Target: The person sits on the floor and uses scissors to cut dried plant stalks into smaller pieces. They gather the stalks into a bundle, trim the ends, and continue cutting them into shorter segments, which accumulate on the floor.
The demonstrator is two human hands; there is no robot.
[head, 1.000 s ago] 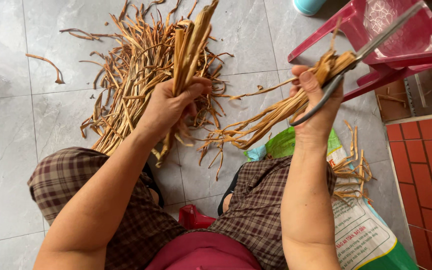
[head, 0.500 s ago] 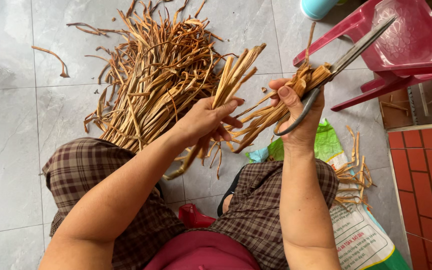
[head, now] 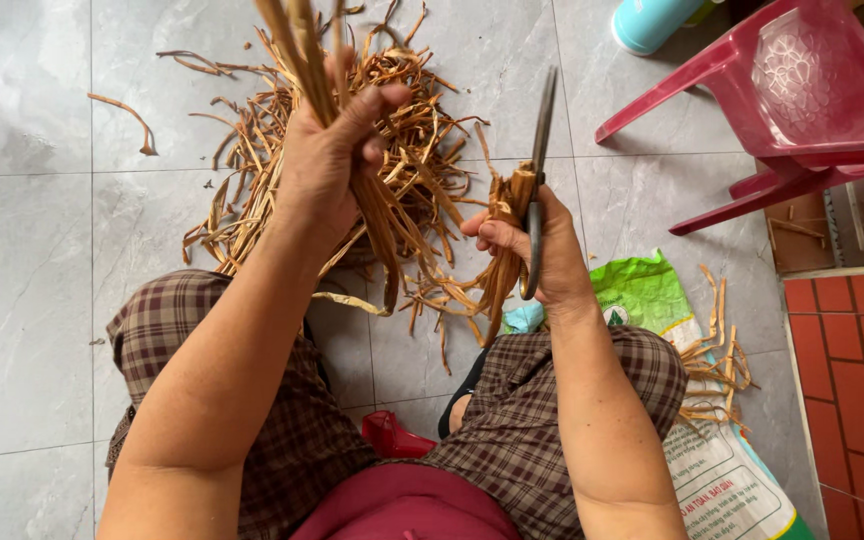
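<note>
So the left hand (head: 327, 160) has a tight grip on a bundle of long strips (head: 302, 45) — flat, dry-looking, tan to reddish-brown, like split bark or cane — held upright so the tops run out of the picture, with the loose lower ends hanging down past the wrist toward the lap. The right hand (head: 542, 255) has its grip closed on two things at once: a smaller bunch of strips (head: 507, 250) of the same stuff, drooping down below the fist, and a pair of metal scissors (head: 540, 170) with the blades pointing up and away, shut as far as I can tell. Both hands sit close together above a big messy pile of strips (head: 252, 190) spread on the grey tiled floor (head: 32, 250), all curled and tangled, a few stray pieces lying off on their own. The person is seated in checked trousers (head: 252, 400). Off to the right there's a red plastic chair (head: 802, 90), a printed green and white sack (head: 692, 400) with more strips lying on it, and a light blue container (head: 652, 20) at the top edge.
</note>
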